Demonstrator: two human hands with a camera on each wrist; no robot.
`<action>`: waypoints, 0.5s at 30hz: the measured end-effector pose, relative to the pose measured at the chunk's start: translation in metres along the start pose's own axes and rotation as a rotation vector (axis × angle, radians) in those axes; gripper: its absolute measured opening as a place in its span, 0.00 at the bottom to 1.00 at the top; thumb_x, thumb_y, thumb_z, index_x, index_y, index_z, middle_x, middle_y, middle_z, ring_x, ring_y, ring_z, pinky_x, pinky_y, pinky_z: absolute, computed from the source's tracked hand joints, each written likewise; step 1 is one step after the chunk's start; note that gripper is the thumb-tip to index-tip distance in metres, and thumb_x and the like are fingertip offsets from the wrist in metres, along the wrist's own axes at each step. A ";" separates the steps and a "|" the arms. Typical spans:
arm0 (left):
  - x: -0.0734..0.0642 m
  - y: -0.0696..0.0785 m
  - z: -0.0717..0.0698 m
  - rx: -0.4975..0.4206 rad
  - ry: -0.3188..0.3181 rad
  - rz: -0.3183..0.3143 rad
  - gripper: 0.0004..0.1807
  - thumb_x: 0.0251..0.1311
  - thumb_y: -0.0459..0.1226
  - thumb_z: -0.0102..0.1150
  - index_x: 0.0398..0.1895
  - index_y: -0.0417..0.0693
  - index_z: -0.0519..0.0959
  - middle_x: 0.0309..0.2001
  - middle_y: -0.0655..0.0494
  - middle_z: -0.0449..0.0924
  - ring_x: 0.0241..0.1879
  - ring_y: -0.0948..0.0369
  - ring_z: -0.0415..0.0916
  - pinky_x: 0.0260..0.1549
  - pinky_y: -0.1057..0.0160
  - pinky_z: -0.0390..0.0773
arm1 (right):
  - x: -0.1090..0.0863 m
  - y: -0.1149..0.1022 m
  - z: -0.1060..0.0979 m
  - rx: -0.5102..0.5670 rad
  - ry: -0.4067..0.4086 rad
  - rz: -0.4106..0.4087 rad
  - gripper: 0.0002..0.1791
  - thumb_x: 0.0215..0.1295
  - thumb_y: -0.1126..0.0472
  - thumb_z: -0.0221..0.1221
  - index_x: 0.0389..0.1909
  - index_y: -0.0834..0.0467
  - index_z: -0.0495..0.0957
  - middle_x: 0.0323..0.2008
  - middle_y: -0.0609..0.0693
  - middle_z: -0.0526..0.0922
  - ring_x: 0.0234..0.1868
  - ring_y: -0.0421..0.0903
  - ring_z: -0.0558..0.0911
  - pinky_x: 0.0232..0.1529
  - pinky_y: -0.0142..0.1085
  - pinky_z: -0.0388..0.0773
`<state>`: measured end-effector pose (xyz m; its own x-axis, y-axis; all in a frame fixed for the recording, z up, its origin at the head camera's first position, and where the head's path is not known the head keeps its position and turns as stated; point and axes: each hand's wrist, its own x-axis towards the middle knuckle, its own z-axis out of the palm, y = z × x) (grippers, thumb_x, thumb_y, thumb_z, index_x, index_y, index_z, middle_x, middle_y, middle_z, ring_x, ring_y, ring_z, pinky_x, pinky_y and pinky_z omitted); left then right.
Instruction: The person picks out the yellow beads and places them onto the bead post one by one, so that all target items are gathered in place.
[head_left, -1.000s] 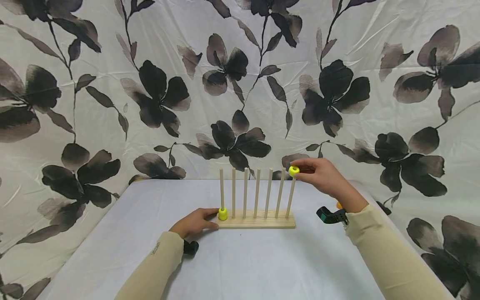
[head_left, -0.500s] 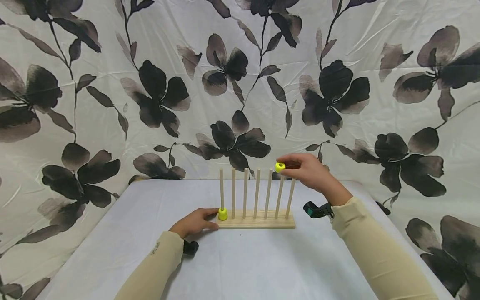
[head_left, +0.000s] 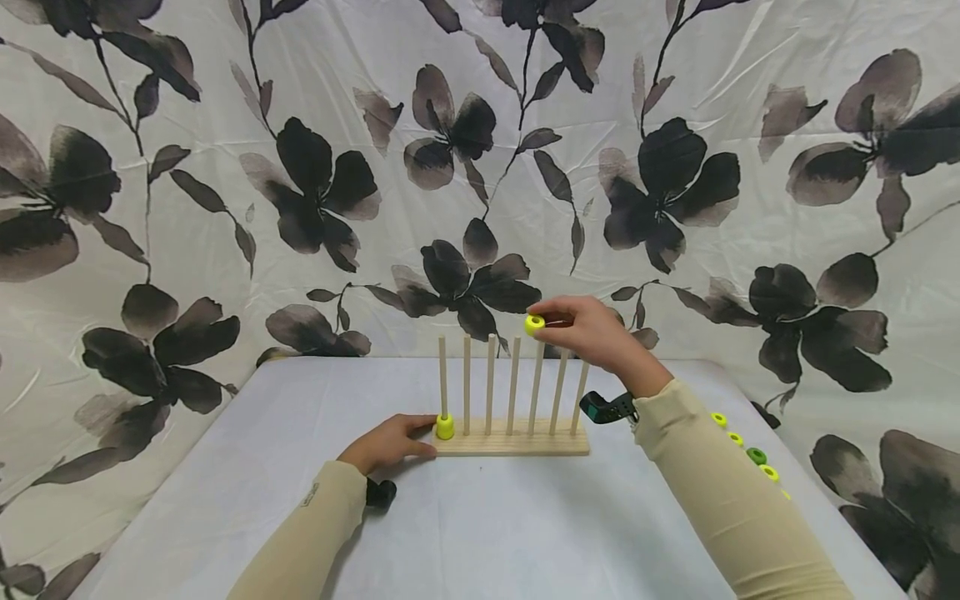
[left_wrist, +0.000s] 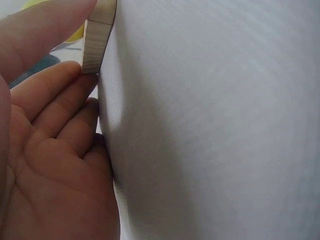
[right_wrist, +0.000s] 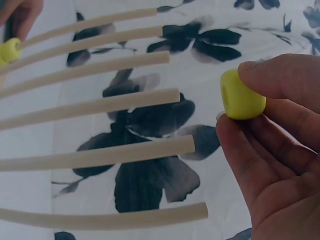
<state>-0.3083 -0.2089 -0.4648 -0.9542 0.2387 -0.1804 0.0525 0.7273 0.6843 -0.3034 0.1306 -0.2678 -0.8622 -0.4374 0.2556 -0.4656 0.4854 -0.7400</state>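
A wooden peg stand [head_left: 510,448] with several upright rods is on the white table. At the base of its leftmost rod sit yellow beads [head_left: 445,427], apparently stacked. My left hand [head_left: 386,442] holds the stand's left end between thumb and fingers; in the left wrist view the fingertips touch the board's end [left_wrist: 97,45]. Above the rods, my right hand [head_left: 592,333] pinches a yellow bead [head_left: 534,324] between thumb and fingers. The right wrist view shows this bead [right_wrist: 243,95] apart from the rod tips, its hole facing them.
Several yellow beads [head_left: 768,472] and a green bead [head_left: 756,456] lie in a row near the table's right edge, partly hidden by the right sleeve [head_left: 727,475]. A floral cloth [head_left: 480,183] hangs behind the table [head_left: 337,392].
My right hand has moved left and slightly up with the yellow bead, passing from above the rightmost rod to further along the row. Beads at right came into view. The left hand stays put.
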 end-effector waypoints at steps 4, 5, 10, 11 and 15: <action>0.002 -0.001 -0.001 -0.004 0.002 0.013 0.41 0.48 0.51 0.72 0.68 0.56 0.70 0.70 0.50 0.66 0.73 0.46 0.56 0.70 0.41 0.56 | 0.007 -0.004 0.003 0.028 -0.013 -0.004 0.22 0.64 0.58 0.62 0.59 0.56 0.76 0.56 0.53 0.80 0.58 0.49 0.80 0.55 0.43 0.80; 0.002 -0.001 -0.001 -0.004 0.002 0.022 0.41 0.48 0.51 0.72 0.68 0.55 0.70 0.70 0.50 0.66 0.73 0.46 0.56 0.70 0.41 0.56 | 0.008 -0.005 0.004 0.026 -0.014 -0.008 0.22 0.64 0.58 0.62 0.59 0.56 0.76 0.56 0.53 0.80 0.58 0.49 0.80 0.55 0.43 0.80; 0.004 -0.003 -0.001 -0.013 0.007 0.042 0.42 0.48 0.50 0.73 0.68 0.52 0.70 0.70 0.48 0.67 0.72 0.47 0.58 0.70 0.42 0.57 | 0.015 -0.008 0.010 0.042 -0.021 -0.030 0.21 0.64 0.59 0.62 0.59 0.56 0.77 0.56 0.53 0.80 0.58 0.49 0.80 0.56 0.44 0.80; 0.004 -0.003 -0.001 -0.017 0.007 0.039 0.42 0.47 0.50 0.73 0.68 0.52 0.70 0.70 0.48 0.67 0.72 0.47 0.58 0.70 0.42 0.57 | 0.016 -0.008 0.011 0.050 -0.024 -0.033 0.21 0.64 0.59 0.62 0.58 0.56 0.77 0.56 0.53 0.80 0.58 0.50 0.80 0.56 0.44 0.80; 0.003 -0.002 -0.001 -0.014 0.007 0.027 0.42 0.46 0.50 0.74 0.67 0.52 0.71 0.69 0.49 0.68 0.72 0.46 0.59 0.70 0.42 0.58 | 0.020 -0.009 0.016 0.059 -0.045 -0.042 0.22 0.64 0.60 0.62 0.60 0.58 0.76 0.57 0.54 0.79 0.59 0.50 0.79 0.57 0.44 0.79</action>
<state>-0.3117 -0.2099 -0.4661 -0.9546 0.2534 -0.1566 0.0743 0.7117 0.6986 -0.3131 0.1049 -0.2660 -0.8315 -0.4909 0.2600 -0.4877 0.4209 -0.7649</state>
